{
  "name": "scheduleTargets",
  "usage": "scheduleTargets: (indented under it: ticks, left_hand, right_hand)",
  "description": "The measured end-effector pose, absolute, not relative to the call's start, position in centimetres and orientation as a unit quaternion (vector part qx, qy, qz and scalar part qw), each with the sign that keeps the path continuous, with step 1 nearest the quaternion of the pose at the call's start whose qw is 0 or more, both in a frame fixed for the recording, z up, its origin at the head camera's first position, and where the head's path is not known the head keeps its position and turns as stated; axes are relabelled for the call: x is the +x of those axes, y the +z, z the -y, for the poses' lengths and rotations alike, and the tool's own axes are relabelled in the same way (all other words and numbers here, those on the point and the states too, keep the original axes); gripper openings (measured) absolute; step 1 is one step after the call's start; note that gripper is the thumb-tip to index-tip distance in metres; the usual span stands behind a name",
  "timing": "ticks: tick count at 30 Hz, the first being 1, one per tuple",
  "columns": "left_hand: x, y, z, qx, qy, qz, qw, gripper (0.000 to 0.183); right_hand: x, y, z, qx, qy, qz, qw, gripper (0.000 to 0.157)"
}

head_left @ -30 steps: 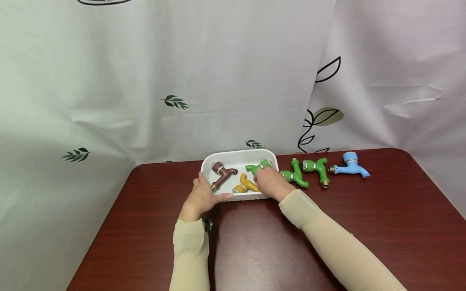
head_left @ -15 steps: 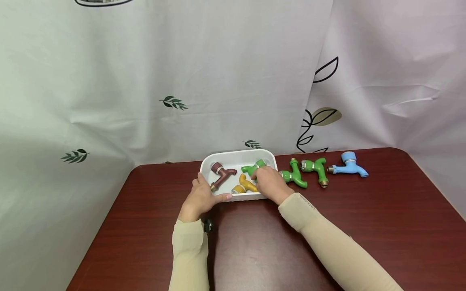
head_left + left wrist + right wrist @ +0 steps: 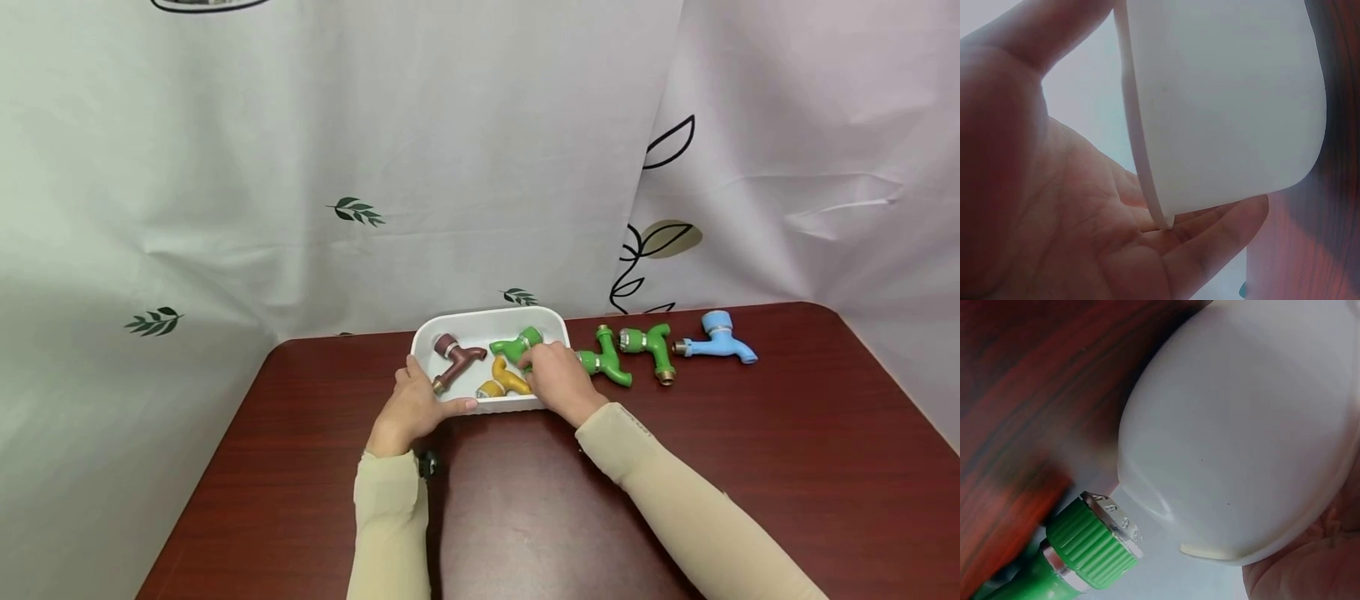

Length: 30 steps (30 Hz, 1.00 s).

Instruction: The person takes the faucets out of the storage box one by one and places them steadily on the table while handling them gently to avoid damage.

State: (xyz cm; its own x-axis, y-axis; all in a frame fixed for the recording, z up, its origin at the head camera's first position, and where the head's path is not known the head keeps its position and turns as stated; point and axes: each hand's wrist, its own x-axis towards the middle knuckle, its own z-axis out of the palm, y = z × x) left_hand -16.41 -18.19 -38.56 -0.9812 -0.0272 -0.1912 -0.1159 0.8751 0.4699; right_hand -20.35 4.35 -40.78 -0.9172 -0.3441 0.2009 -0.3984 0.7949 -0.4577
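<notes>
Hanging behind everything, a pale cloth (image 3: 480,167) printed with leaves meets the back of the red-brown table (image 3: 510,517); on it, near that edge, sits the white tray (image 3: 487,326); the left hand (image 3: 411,407) grips its left end, thumb along the near rim, fingers curled round the outer wall; the right hand (image 3: 561,381) reaches over the near right rim, covering that corner and part of a green tap (image 3: 517,345) inside; its fingertips are hidden, so whether they pinch or only touch the tap I cannot tell; outside, a second green tap (image 3: 612,364) crowds the tray's right end, then come a third green tap (image 3: 660,350) and a blue tap (image 3: 720,342); inside, a maroon tap (image 3: 460,362) lies at the left, a yellow tap (image 3: 506,377) between it and the right hand.
</notes>
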Motion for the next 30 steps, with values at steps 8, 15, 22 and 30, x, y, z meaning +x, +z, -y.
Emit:
scheduleTargets:
  ticks: [8,15,22,30]
  left_hand:
    - [-16.41,-38.44,18.23,-0.039,0.245,-0.965,0.090,0.132]
    - [-16.46,-38.48,18.21,-0.041,0.252,-0.963,0.090,0.131]
    - [-16.46,-38.40,18.24,-0.041,0.252,-0.963,0.088,0.131]
    - [-16.40,-38.51,18.11,-0.044,0.255,-0.962,0.090,0.132]
  right_hand:
    - [-20.30,-41.04,-4.43,0.207,0.262,0.939,0.078,0.021]
    - [-20.25,-41.14,-4.69,0.221,0.265,0.934,0.088,0.020]
    - [-20.28,-41.19,-4.73,0.230,0.270,0.930,0.097,0.018]
    - [-20.01,-41.23,-4.96,0.242,0.272,0.924,0.115,0.013]
